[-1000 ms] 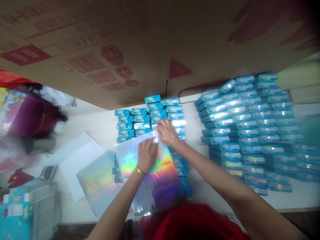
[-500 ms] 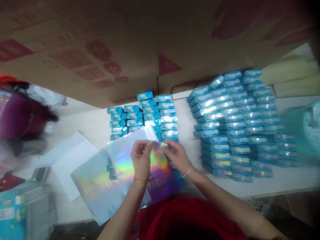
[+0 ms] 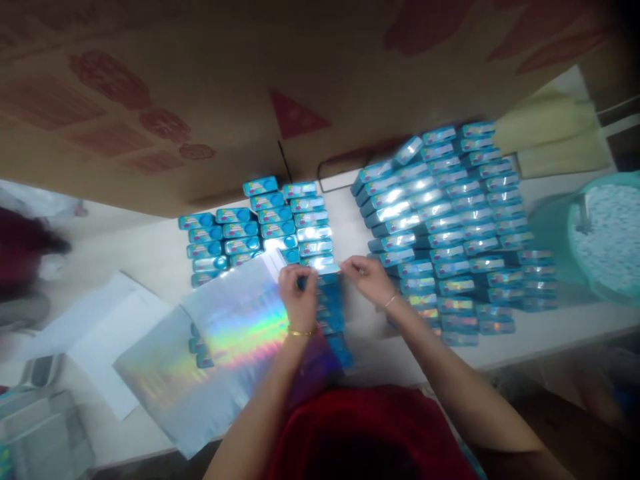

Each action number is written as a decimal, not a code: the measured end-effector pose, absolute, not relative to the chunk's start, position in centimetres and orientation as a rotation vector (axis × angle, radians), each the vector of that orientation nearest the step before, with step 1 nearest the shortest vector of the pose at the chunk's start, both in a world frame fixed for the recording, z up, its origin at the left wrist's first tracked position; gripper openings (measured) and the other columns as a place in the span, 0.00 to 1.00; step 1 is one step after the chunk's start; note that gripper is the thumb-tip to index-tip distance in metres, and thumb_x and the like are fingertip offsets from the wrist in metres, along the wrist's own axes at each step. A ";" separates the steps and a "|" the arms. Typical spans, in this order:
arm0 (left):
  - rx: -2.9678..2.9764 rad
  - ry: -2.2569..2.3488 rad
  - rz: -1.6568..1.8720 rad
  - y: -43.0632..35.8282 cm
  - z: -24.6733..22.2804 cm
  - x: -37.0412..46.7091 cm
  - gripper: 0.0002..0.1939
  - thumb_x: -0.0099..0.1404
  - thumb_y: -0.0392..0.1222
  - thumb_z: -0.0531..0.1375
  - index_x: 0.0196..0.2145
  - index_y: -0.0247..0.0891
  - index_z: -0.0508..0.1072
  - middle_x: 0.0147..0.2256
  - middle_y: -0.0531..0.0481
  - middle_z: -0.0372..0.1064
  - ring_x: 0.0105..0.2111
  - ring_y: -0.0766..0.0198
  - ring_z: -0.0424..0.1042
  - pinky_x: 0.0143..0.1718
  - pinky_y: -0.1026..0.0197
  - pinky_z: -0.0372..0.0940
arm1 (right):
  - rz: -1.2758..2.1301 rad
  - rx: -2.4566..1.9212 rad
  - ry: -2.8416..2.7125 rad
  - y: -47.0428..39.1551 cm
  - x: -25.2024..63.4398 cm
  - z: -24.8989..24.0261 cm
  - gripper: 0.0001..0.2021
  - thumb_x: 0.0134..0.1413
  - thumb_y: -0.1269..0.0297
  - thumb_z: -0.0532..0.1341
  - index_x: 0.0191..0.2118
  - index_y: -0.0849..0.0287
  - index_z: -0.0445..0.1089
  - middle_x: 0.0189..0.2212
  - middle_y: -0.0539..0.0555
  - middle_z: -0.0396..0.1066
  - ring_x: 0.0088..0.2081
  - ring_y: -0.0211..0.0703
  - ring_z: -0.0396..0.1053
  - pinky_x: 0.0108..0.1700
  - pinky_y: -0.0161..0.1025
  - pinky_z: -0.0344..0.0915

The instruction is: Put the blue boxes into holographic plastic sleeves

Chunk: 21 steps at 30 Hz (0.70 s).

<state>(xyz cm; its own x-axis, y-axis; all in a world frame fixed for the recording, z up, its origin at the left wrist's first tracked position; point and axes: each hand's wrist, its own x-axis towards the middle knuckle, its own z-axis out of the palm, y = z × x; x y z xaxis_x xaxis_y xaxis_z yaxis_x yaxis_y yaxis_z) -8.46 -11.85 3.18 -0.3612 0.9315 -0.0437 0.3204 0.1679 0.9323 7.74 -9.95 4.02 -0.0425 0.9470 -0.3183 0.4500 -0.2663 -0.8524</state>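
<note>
My left hand [image 3: 300, 297] is closed in a pinch on one end of a small pale strip [image 3: 329, 269]. Facing it, my right hand [image 3: 371, 283] is also closed, its fingertips at the strip's other end. Beneath and left of my left hand lies a shiny rainbow-silver sheet [image 3: 235, 307] with a whitish band along its upper right edge. A second silver sheet [image 3: 160, 380] is partly under it. These cover some of a group of small blue boxes [image 3: 275, 215] in rows. More blue boxes [image 3: 453, 223] are stacked close to my right hand.
A large brown carton [image 3: 225, 87] walls off the far side. White paper [image 3: 110, 340] lies on the left, near a grey object [image 3: 43, 370]. At the right stands a green tub [image 3: 555, 233] holding whitish contents, with yellowish material [image 3: 550, 137] behind it.
My hands have moved apart, the right one drawing away to the right, and the pale strip now shows stretched between them. The whole view has shifted, so the surroundings appear farther left.
</note>
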 end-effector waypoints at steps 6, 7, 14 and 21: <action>1.412 1.937 0.983 -14.0 2.2 -8.4 0.06 0.59 0.42 0.62 0.27 0.39 0.72 0.34 0.51 0.66 0.39 0.61 0.66 0.45 0.56 0.58 | 1.030 -1.813 -1.833 -11.5 8.2 3.5 0.16 0.60 0.60 0.54 0.22 0.59 0.65 0.19 0.48 0.64 0.24 0.37 0.59 0.34 0.37 0.50; 1.449 1.968 0.945 -14.1 2.2 -8.4 0.06 0.60 0.43 0.62 0.27 0.39 0.72 0.35 0.50 0.66 0.40 0.60 0.66 0.45 0.56 0.57 | 0.974 -1.838 -1.873 -11.7 8.1 3.4 0.15 0.60 0.62 0.54 0.23 0.59 0.66 0.20 0.49 0.66 0.25 0.37 0.60 0.36 0.38 0.50; 1.586 2.106 0.768 -13.9 1.8 -8.0 0.06 0.61 0.43 0.61 0.28 0.40 0.73 0.37 0.49 0.67 0.41 0.57 0.65 0.43 0.55 0.53 | 0.832 -1.884 -2.023 -11.8 7.8 2.0 0.13 0.63 0.63 0.53 0.29 0.58 0.69 0.27 0.51 0.72 0.32 0.42 0.65 0.42 0.40 0.48; 1.622 2.158 0.596 -13.6 1.9 -7.8 0.07 0.59 0.45 0.61 0.32 0.39 0.72 0.39 0.46 0.66 0.43 0.54 0.63 0.43 0.53 0.54 | 0.937 -1.886 -1.858 -12.4 7.7 0.0 0.11 0.62 0.61 0.54 0.35 0.57 0.71 0.29 0.52 0.73 0.35 0.45 0.67 0.45 0.42 0.51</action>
